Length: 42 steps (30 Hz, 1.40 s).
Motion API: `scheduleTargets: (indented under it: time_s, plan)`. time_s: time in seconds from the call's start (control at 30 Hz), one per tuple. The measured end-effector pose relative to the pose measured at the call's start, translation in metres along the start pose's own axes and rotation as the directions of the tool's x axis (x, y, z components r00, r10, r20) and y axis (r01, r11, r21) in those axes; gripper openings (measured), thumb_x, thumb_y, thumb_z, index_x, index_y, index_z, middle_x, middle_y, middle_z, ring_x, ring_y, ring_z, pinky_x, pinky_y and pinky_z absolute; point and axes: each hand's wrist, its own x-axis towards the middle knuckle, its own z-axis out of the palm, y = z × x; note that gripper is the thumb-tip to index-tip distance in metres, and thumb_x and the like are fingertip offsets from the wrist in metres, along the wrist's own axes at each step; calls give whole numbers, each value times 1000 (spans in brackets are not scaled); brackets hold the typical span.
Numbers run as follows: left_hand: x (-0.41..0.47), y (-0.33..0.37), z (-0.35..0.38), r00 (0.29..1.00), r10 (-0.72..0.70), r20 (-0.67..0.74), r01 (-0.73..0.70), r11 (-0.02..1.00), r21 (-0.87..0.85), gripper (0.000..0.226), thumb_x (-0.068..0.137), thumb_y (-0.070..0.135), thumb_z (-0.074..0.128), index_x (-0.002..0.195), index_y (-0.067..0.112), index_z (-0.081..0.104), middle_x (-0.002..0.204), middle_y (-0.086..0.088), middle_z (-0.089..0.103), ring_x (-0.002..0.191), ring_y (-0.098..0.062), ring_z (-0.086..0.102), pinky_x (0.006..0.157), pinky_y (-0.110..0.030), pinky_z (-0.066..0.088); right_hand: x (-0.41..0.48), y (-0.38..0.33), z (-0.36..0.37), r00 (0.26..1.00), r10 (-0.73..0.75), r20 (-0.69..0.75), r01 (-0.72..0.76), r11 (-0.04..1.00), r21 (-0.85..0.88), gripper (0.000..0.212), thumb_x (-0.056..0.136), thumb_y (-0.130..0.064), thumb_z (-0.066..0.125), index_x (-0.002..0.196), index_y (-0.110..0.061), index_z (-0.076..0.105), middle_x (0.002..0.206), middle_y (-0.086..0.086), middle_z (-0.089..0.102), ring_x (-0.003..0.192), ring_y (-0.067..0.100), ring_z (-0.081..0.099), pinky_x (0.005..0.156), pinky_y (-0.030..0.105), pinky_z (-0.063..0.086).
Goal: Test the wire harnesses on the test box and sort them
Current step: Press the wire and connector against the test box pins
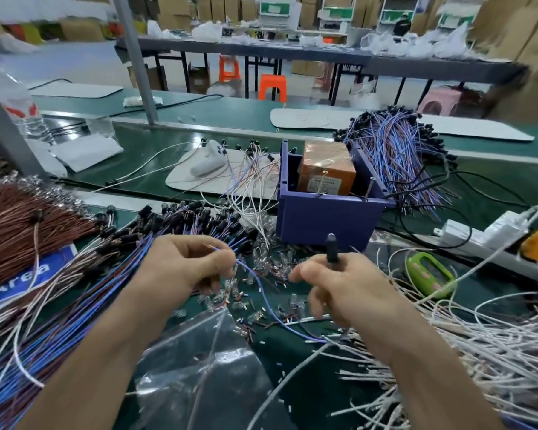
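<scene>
Nearest the camera lies one clear plastic bag (205, 364) on the green tabletop (292, 361), between the two forearms; just past it a single blue-violet wire harness (263, 293) hangs in a loop between the hands, above a scatter of small clear connectors (246, 299) too many to count; the left hand (184, 265) has its fingers (221, 259) pinched on the bare wire ends, the right hand (339, 287) is clenched round the black plug end (332, 249), held upright; one purple test box (326, 200) with one orange unit (326, 169) inside stands just behind. Risks, as I judge: the slack loop could snag the loose connectors or the white wires (479, 352) at right and drag them along; the thin stripped ends could slip from the pinch or bend before reaching the box; with two blue-wire heaps, one at left (112, 268) and one behind the box (395, 153), a tested piece might land in the wrong pile.
</scene>
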Motion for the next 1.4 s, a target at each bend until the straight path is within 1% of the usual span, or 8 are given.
scheduleTargets:
  time_s: [0.17, 0.4, 0.6, 0.8, 0.9, 1.07, 1.23, 1.4]
  plan:
    - [-7, 0, 16, 972, -35, 232, 83, 977, -197, 24, 61, 28, 89, 75, 11, 79, 62, -12, 68, 49, -14, 56, 46, -19, 45, -5, -10, 26, 972, -200, 123, 195, 979, 57, 21, 77, -36, 69, 95, -41, 79, 92, -13, 79, 91, 3, 73, 82, 20, 54]
    - [-9, -1, 25, 992, 14, 121, 7, 985, -175, 17, 68, 25, 87, 74, 10, 80, 61, -7, 67, 49, -10, 53, 47, -16, 43, -1, -8, 36, 976, -219, -12, 219, 976, 22, 19, 91, -17, 72, 71, -18, 74, 59, 0, 68, 58, 9, 55, 60, 18, 44]
    - [-1, -1, 14, 987, -70, -145, 17, 940, -340, 28, 54, 43, 86, 72, 21, 82, 65, -4, 71, 50, -7, 53, 46, -14, 42, -3, -12, 30, 985, -167, -47, 174, 942, 286, 25, 96, -5, 64, 73, -9, 73, 64, 13, 70, 40, -1, 52, 45, 6, 40]
    - [-13, 2, 36, 997, 74, -1, -74, 995, -71, 26, 68, 34, 92, 92, 36, 84, 105, 9, 80, 99, -7, 74, 87, -28, 57, -4, -12, 33, 984, -167, -56, 176, 914, 366, 26, 98, -8, 61, 75, -11, 73, 67, 15, 71, 38, -1, 52, 42, 7, 39]
    - [-17, 3, 44, 988, 94, 121, -70, 980, -187, 26, 73, 26, 83, 100, 25, 84, 104, -10, 80, 98, -20, 75, 87, -29, 59, -8, -16, 35, 983, -179, -26, 172, 878, 447, 23, 97, -2, 60, 77, -5, 72, 62, 14, 69, 35, 0, 52, 41, 7, 40]
    - [-18, 0, 52, 992, 67, 108, -16, 910, -415, 34, 62, 20, 91, 93, 7, 84, 90, -18, 79, 79, -19, 75, 73, -21, 58, -6, -15, 31, 973, -220, -70, 230, 902, 365, 20, 90, 0, 69, 74, -6, 79, 56, -1, 68, 42, 0, 57, 46, 7, 43]
    - [-16, 4, 55, 999, 41, 14, -32, 911, -411, 22, 63, 20, 84, 82, 8, 83, 79, -14, 77, 72, -17, 73, 68, -20, 57, -3, -10, 30, 968, -240, -77, 250, 949, 192, 10, 85, -14, 79, 81, -22, 83, 81, 3, 79, 82, 15, 75, 75, 18, 55]
    - [-17, 6, 71, 997, 21, -72, -48, 917, -396, 6, 76, 13, 79, 80, 12, 83, 80, -12, 77, 73, -16, 69, 70, -23, 58, -2, -6, 34, 950, -251, -185, 289, 931, 221, 15, 81, -8, 81, 80, -23, 84, 77, 3, 79, 78, 16, 76, 72, 19, 56]
